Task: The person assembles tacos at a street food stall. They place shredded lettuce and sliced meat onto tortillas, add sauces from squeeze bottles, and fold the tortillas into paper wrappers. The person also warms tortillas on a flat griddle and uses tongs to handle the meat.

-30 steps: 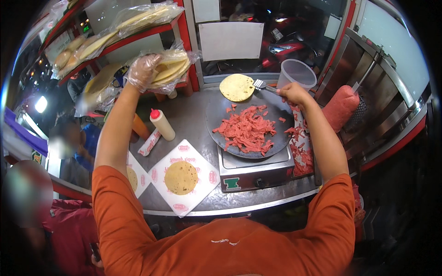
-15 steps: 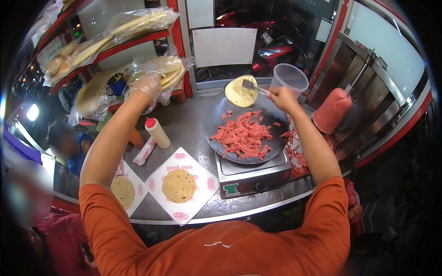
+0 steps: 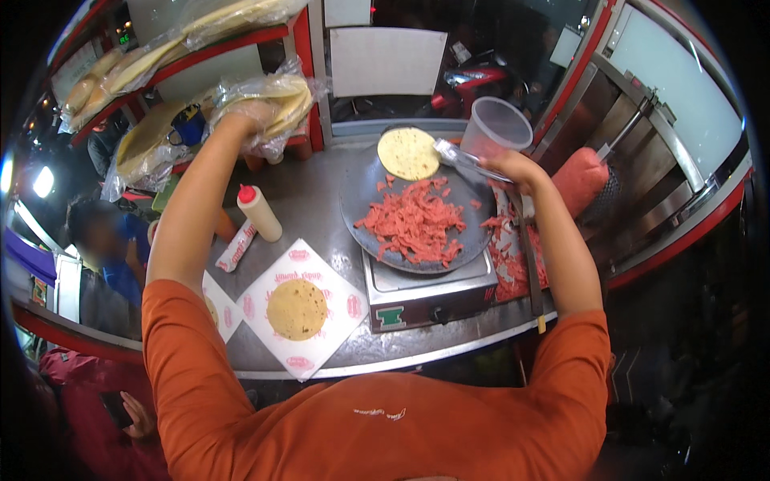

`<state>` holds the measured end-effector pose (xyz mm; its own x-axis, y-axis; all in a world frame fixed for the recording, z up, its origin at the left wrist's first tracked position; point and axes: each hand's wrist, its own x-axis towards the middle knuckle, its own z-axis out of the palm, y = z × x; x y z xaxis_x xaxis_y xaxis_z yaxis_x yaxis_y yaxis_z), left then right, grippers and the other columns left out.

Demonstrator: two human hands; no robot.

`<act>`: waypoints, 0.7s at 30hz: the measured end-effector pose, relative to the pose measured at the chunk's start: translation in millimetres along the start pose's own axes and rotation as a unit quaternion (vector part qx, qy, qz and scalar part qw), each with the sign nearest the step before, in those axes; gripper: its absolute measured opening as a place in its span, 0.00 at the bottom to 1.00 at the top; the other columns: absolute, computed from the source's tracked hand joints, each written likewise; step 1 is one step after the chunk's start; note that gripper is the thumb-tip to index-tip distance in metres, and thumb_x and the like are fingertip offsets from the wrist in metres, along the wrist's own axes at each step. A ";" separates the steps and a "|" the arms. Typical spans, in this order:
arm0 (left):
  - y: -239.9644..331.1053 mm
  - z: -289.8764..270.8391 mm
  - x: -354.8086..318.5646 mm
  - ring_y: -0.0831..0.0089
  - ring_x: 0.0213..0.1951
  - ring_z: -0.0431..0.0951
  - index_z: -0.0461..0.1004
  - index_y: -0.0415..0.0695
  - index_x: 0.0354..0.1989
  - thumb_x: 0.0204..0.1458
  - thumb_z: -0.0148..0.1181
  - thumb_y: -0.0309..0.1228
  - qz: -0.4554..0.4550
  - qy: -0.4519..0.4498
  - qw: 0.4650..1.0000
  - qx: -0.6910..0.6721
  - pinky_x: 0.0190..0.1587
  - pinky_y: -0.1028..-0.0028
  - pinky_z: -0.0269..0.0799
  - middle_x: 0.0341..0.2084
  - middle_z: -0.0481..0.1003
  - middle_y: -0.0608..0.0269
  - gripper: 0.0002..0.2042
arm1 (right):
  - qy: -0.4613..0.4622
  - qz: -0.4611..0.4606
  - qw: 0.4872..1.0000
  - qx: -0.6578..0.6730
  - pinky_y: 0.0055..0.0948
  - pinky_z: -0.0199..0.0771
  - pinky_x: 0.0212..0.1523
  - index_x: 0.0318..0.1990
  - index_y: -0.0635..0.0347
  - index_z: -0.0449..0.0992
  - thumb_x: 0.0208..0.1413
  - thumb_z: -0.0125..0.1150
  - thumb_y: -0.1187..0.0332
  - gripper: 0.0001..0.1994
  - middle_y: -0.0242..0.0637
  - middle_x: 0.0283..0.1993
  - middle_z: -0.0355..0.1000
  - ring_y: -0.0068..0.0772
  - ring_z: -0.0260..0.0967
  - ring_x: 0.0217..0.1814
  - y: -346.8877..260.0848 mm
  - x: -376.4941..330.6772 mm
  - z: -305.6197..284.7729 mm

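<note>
My left hand reaches into a clear plastic bag of flatbreads on the lower shelf; plastic and bread hide its fingers. My right hand is closed around metal tongs, whose tips are just right of a pale flatbread. That flatbread lies at the far edge of a dark round griddle. Shredded reddish meat is heaped in the griddle's middle. On white printed paper near the counter's front rests another flatbread.
A squeeze bottle with a red cap stands left of the griddle, beside a rolled wrapper. Behind my right hand is a clear plastic tub. A meat cone hangs on a spit at right. The griddle sits on a stove.
The flatbread held over the griddle's far edge now lies flat there, and the tongs have drawn back to the right. My left hand has pushed deeper into the bag.
</note>
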<state>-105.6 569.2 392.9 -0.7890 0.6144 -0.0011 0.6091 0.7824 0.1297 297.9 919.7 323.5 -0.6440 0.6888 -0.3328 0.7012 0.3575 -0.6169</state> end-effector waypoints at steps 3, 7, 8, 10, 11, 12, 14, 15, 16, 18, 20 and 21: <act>-2.6 -0.4 7.6 0.51 0.69 0.70 0.72 0.44 0.70 0.66 0.53 0.51 0.014 0.025 0.999 -0.020 0.70 0.59 0.64 0.69 0.70 0.47 0.30 | 0.074 -0.119 0.990 0.002 0.36 0.72 0.30 0.48 0.58 0.87 0.63 0.68 0.55 0.16 0.40 0.26 0.78 0.38 0.76 0.28 -21.2 19.4 16.1; -7.8 1.6 21.3 0.51 0.69 0.70 0.72 0.44 0.70 0.65 0.53 0.50 0.023 0.047 0.998 -0.042 0.70 0.59 0.64 0.69 0.70 0.47 0.30 | 0.222 -0.309 0.900 -0.213 0.46 0.78 0.47 0.52 0.53 0.85 0.61 0.69 0.54 0.18 0.51 0.43 0.82 0.58 0.80 0.46 -66.9 -13.3 7.6; -9.2 1.9 25.3 0.51 0.69 0.70 0.72 0.44 0.70 0.65 0.53 0.50 0.024 0.050 0.997 -0.048 0.70 0.59 0.64 0.69 0.70 0.47 0.30 | 0.224 -0.321 0.888 -0.241 0.44 0.78 0.48 0.55 0.54 0.83 0.61 0.69 0.54 0.20 0.52 0.45 0.82 0.57 0.81 0.46 -70.2 -25.9 5.9; -12.7 2.3 31.8 0.51 0.69 0.70 0.72 0.44 0.70 0.65 0.54 0.50 0.030 0.060 0.996 -0.057 0.70 0.59 0.64 0.69 0.70 0.47 0.30 | 0.207 -0.372 0.867 -0.260 0.40 0.77 0.50 0.58 0.57 0.82 0.63 0.68 0.54 0.22 0.51 0.49 0.82 0.50 0.81 0.50 -67.6 -46.8 -5.0; -14.6 1.6 34.8 0.51 0.69 0.70 0.72 0.44 0.69 0.65 0.54 0.50 0.034 0.067 0.995 -0.060 0.70 0.59 0.64 0.69 0.70 0.47 0.30 | 0.199 -0.324 0.896 -0.229 0.42 0.77 0.49 0.56 0.58 0.83 0.63 0.67 0.54 0.21 0.51 0.47 0.82 0.51 0.81 0.49 -60.2 -52.9 -8.3; -16.3 1.8 37.0 0.51 0.69 0.70 0.72 0.44 0.69 0.65 0.54 0.50 0.037 0.073 0.995 -0.061 0.70 0.59 0.64 0.69 0.70 0.47 0.30 | 0.197 -0.312 0.911 -0.186 0.43 0.77 0.49 0.55 0.58 0.84 0.63 0.67 0.54 0.20 0.51 0.44 0.82 0.52 0.81 0.49 -51.1 -55.6 -14.1; -18.8 1.5 39.8 0.51 0.69 0.70 0.72 0.44 0.69 0.65 0.54 0.50 0.051 0.085 0.993 -0.066 0.70 0.59 0.64 0.69 0.70 0.47 0.29 | 0.192 -0.263 0.937 -0.129 0.44 0.77 0.39 0.45 0.62 0.85 0.63 0.68 0.53 0.19 0.46 0.35 0.82 0.43 0.81 0.37 -29.4 -50.2 -18.5; -20.0 2.0 39.6 0.51 0.69 0.70 0.72 0.44 0.69 0.65 0.54 0.50 0.058 0.089 0.992 -0.071 0.70 0.59 0.64 0.69 0.70 0.47 0.29 | 0.166 -0.181 0.963 -0.109 0.42 0.75 0.34 0.42 0.62 0.85 0.64 0.68 0.52 0.18 0.44 0.33 0.81 0.39 0.78 0.32 -20.2 -41.7 -17.7; -20.3 3.6 38.4 0.51 0.69 0.70 0.72 0.44 0.69 0.65 0.54 0.50 0.070 0.098 0.990 -0.077 0.70 0.59 0.64 0.69 0.70 0.47 0.29 | 0.127 -0.079 0.985 -0.088 0.40 0.73 0.30 0.40 0.61 0.85 0.64 0.68 0.52 0.18 0.42 0.32 0.81 0.35 0.75 0.28 -12.3 -32.9 -14.2; -21.2 6.5 32.6 0.51 0.69 0.70 0.72 0.44 0.69 0.65 0.54 0.50 0.102 0.127 0.983 -0.088 0.70 0.59 0.64 0.69 0.70 0.47 0.29 | 0.056 0.054 0.997 0.010 0.27 0.51 0.16 0.30 0.53 0.82 0.66 0.66 0.49 0.19 0.29 0.23 0.73 0.21 0.61 0.17 -4.6 -11.2 -4.1; -24.2 12.2 18.7 0.51 0.69 0.70 0.72 0.44 0.69 0.65 0.55 0.49 0.143 0.171 0.969 -0.103 0.71 0.59 0.64 0.69 0.70 0.47 0.29 | -0.013 -0.001 0.996 0.094 0.26 0.52 0.17 0.32 0.57 0.83 0.64 0.68 0.48 0.20 0.28 0.23 0.72 0.20 0.61 0.17 -10.2 9.5 19.4; -27.8 14.4 9.2 0.51 0.69 0.70 0.72 0.44 0.69 0.65 0.55 0.49 0.164 0.196 0.961 -0.110 0.71 0.59 0.64 0.69 0.70 0.47 0.29 | -0.045 -0.014 0.995 0.088 0.26 0.52 0.17 0.34 0.58 0.84 0.64 0.69 0.49 0.19 0.28 0.24 0.73 0.20 0.60 0.17 -13.6 17.9 29.9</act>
<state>-128.6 554.6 375.0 -0.5533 0.7051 0.4436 0.8325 0.4866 0.2649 267.7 908.2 304.6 -0.6931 0.6183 -0.3706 0.6227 0.2546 -0.7398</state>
